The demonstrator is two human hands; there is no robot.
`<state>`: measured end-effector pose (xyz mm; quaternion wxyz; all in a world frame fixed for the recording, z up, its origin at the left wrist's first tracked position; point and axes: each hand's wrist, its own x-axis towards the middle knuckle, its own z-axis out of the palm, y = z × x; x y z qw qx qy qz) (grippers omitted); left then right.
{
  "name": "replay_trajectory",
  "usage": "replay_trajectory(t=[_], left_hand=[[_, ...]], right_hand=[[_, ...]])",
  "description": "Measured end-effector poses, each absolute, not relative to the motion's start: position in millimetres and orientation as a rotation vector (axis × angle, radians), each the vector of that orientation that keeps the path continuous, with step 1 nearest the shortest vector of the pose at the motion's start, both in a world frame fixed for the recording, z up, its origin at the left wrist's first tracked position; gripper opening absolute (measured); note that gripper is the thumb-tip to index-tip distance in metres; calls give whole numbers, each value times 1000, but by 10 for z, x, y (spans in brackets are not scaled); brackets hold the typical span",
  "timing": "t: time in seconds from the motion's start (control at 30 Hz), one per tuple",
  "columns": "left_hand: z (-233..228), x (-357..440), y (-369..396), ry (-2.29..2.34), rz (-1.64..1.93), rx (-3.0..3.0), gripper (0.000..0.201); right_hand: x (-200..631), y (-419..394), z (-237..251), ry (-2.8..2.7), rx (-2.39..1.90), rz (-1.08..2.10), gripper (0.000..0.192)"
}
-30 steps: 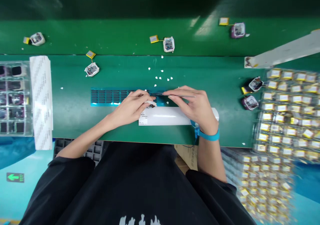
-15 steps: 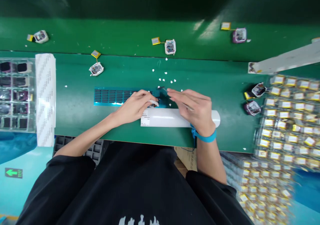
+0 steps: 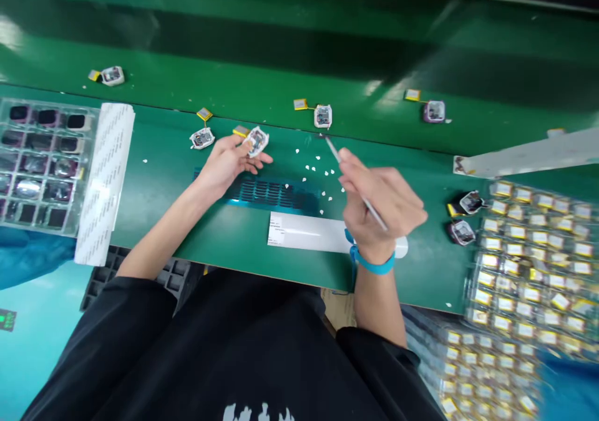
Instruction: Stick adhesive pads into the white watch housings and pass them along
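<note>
**A:** What is in the hands?

**B:** The left hand (image 3: 223,162) holds a small white case (image 3: 256,140) at its fingertips, with a yellow pack (image 3: 241,131) stuck on beside it. The right hand (image 3: 384,206) is closed around thin tweezers (image 3: 355,184). Their tip points up and away, well off from the case.

**A:** What lies near the hands?

**B:** A blue sheet (image 3: 271,193) of little dark pads lies just under the left hand on the tabletop (image 3: 163,221). A white strip (image 3: 309,232) lies near the right wrist, close to the blue band (image 3: 372,262). Tiny white bits (image 3: 318,171) are between the two hands. More cases sit past the hands, like one (image 3: 202,138) just left of the held case and one (image 3: 322,115) beyond the tweezers' tip.

**A:** How should the case be handled well?

**B:** I think it is best to hold it by the edges, keep it flat, and not tug the pack's wire. Keep the sharp tip away from the open inside.

**A:** What is hard to see?

**B:** I cannot tell if the tweezers grip anything; the tip is too small. The inside of the case is blurry. The trays (image 3: 533,246) right of the right hand are smeared, and the tray (image 3: 32,159) far left of the left hand is cut off.
</note>
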<state>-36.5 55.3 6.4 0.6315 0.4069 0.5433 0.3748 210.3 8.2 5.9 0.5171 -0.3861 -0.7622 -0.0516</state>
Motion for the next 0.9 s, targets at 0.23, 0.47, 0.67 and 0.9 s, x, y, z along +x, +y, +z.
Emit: replay_trajectory(t=[0.23, 0.47, 0.67, 0.9], left_hand=[[3, -281, 421, 986, 759, 662, 14], [-109, -324, 387, 1136, 943, 1008, 23], [-276, -390, 477, 1255, 1040, 1209, 27], [-403, -366, 491, 1250, 1044, 1183, 26]], right_hand=[[2004, -53, -18, -1981, -891, -13, 57], [2017, -36, -78, -1975, -981, 108, 60], [2064, 45, -99, -2055, -1185, 392, 29], [1986, 294, -74, -2133, -1305, 496, 25]])
